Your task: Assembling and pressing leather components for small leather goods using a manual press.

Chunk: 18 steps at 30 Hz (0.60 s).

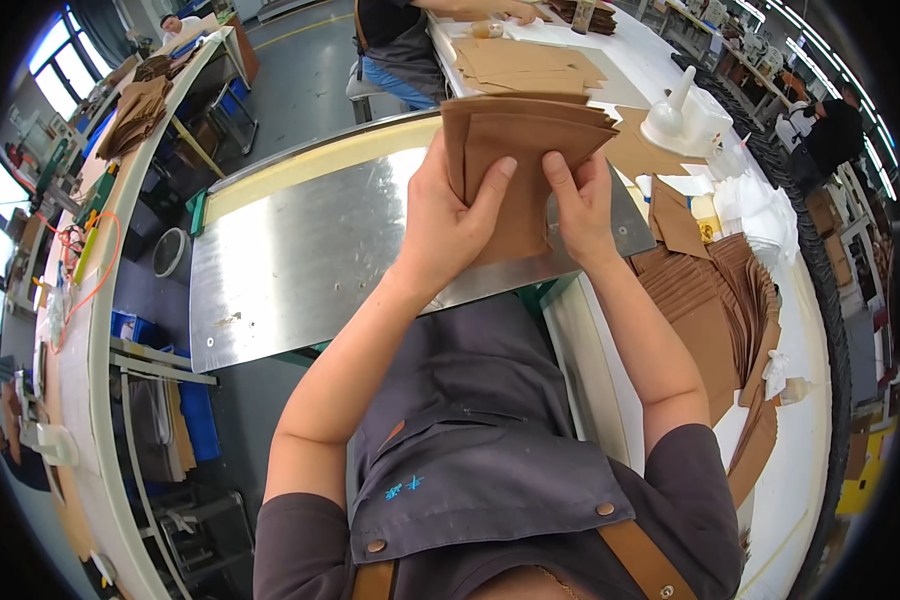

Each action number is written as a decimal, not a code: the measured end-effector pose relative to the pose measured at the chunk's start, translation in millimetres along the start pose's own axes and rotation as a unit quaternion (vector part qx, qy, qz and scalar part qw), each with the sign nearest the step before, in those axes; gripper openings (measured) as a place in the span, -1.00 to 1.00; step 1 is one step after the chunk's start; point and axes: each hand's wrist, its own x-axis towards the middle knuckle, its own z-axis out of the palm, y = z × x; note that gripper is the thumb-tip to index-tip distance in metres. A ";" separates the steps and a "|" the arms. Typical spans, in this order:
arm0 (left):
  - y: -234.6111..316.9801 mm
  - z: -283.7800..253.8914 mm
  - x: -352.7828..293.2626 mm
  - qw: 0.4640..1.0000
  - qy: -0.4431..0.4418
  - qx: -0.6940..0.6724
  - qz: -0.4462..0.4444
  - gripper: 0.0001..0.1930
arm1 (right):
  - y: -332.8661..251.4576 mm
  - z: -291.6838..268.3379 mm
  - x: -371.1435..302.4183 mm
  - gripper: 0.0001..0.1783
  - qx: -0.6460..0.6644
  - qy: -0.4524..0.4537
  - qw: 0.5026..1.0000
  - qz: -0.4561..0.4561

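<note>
Both of my hands hold a small stack of flat brown leather pieces (515, 150) upright above the metal plate. My left hand (455, 205) grips the stack's left side, its thumb laid across the front piece and the fingers behind. At the right side my right hand (580, 200) pinches the stack the same way, thumb in front. The upper edges fan apart slightly, so several layers show. Below the stack lies the shiny metal plate (310, 240). Most of my fingers are hidden behind the leather.
On the right, many brown leather pieces (710, 310) lie fanned on a white table, near white crumpled plastic (760, 215) and a white bottle with a spout (680, 115). Flat brown sheets (525, 68) lie ahead, beside a seated person (400, 50). A long bench (90, 440) runs along the left.
</note>
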 end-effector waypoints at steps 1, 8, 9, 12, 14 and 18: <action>-3.6 0.3 -1.4 0.997 -0.012 0.059 0.048 -0.53 | -3.1 2.5 0.2 -0.57 -0.011 0.011 1.000 0.007; 18.8 13.4 4.8 0.994 0.041 0.021 0.104 -0.38 | -23.5 11.8 10.9 -0.58 0.039 0.090 0.995 -0.020; 26.6 11.7 9.6 0.992 0.042 0.002 0.120 -0.32 | -34.8 12.8 19.6 -0.57 0.055 0.087 0.994 -0.044; 15.3 -8.7 10.1 0.996 -0.072 0.051 0.003 -0.38 | -41.9 6.5 25.8 -0.57 0.071 0.080 0.991 -0.077; -2.5 -0.3 -4.3 0.993 -0.045 0.111 -0.009 -0.56 | -22.0 4.1 12.8 -0.58 0.019 0.078 0.996 -0.039; 17.0 34.9 -33.3 0.935 -0.130 0.328 0.033 -0.52 | 6.6 -18.4 -36.2 -0.56 -0.040 0.097 0.984 0.145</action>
